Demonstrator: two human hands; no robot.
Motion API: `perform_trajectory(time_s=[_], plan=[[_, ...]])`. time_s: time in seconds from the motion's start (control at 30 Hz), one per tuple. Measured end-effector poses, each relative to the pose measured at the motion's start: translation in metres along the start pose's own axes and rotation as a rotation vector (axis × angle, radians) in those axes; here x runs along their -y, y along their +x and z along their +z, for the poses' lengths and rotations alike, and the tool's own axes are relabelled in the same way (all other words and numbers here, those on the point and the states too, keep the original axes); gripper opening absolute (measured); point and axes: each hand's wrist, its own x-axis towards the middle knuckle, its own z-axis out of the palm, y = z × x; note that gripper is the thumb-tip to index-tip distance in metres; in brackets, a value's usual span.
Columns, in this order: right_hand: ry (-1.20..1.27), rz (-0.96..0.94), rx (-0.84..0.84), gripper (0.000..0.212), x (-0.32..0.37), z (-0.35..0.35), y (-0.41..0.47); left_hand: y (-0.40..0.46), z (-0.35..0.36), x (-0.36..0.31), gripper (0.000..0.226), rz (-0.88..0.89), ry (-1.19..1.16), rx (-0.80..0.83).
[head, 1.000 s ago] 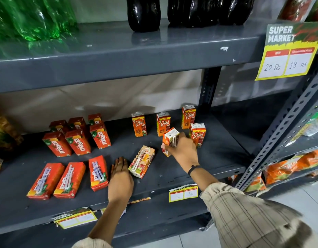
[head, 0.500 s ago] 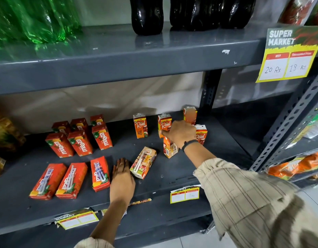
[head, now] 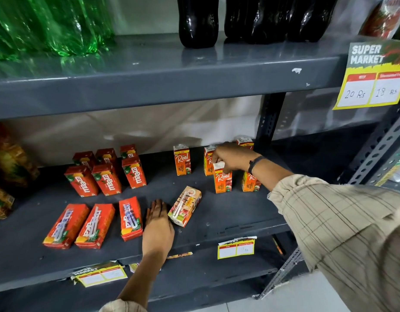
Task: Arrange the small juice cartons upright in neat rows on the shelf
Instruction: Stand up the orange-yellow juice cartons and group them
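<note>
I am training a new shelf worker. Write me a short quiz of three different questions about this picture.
1. True or false: the right hand grips the top of an upright Real carton.
2. How many Real cartons lie flat?
3. The left hand is: A) flat on the shelf, B) lifting a carton, C) out of view.

Key: 1 true; 2 one; 3 A.

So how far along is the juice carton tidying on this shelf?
Partly done. Six Maaza cartons and four Real cartons stand upright. The right hand is standing a fifth Real carton in front. Left: one carton lying flat beside the left hand, plus three flat orange cartons.
</note>
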Motion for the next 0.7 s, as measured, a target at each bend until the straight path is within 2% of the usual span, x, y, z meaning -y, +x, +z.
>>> perform_trajectory(time_s=[0.17,0.23,0.33,0.5,0.6,0.7], plan=[[-0.090,-0.004,-0.008,0.046,-0.001,0.005,-0.007,-0.001,-0.001,-0.002,0.052,0.000,-0.001,0.003],[-0.149,-0.025,-0.104,0.048,0.006,0.004,-0.014,0.000,-0.002,-0.001,0.052,-0.001,0.005,0.005],[-0.105,-0.127,-0.255,0.058,0.030,0.011,-0.020,0.000,-0.001,-0.001,0.050,0.010,0.002,-0.005],[-0.260,-0.379,-0.125,0.066,0.070,0.059,-0.013,0.001,0.002,0.001,0.050,0.015,0.014,-0.008],[-0.267,-0.400,-0.045,0.060,0.077,0.084,-0.006,0.001,0.004,0.002,0.050,0.016,0.026,-0.004],[-0.240,-0.369,-0.100,0.051,0.075,0.090,-0.005,0.001,0.004,0.002,0.050,0.010,0.015,-0.008]])
